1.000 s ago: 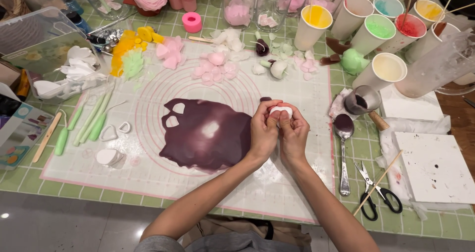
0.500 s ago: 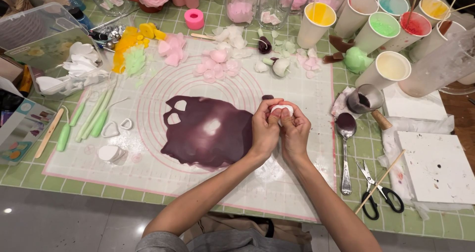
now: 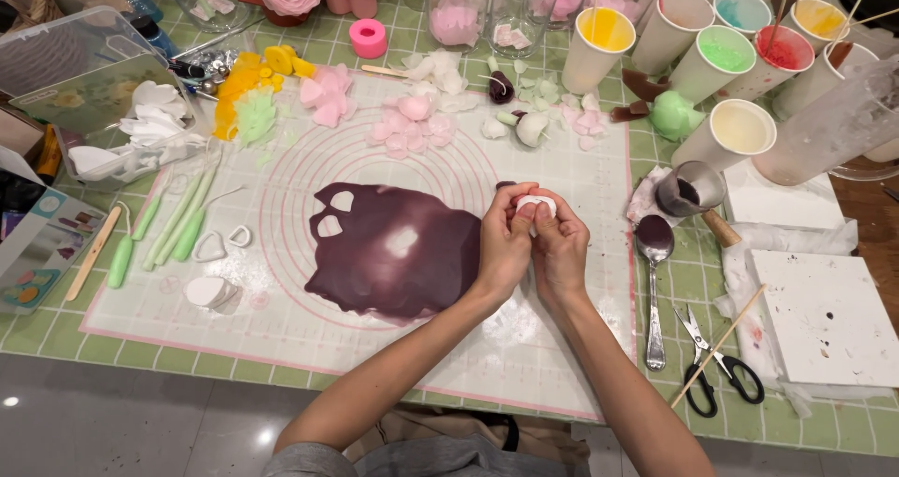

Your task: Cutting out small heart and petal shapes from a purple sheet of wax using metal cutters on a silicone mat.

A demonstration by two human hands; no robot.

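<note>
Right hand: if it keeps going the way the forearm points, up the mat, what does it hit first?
The right hand points up and slightly left. Past the white cutter both hands pinch, bare mat follows, then probably the white-and-green flower bud. Height above the mat is unclear.

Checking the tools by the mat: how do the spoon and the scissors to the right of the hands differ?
The spoon is bare shiny metal; the scissors have black handles. The spoon lies straight, bowl away from the person, touching the mat's edge; the scissors lie slanted on the green checked cloth, under a thin wooden stick. Neither is being held.
</note>
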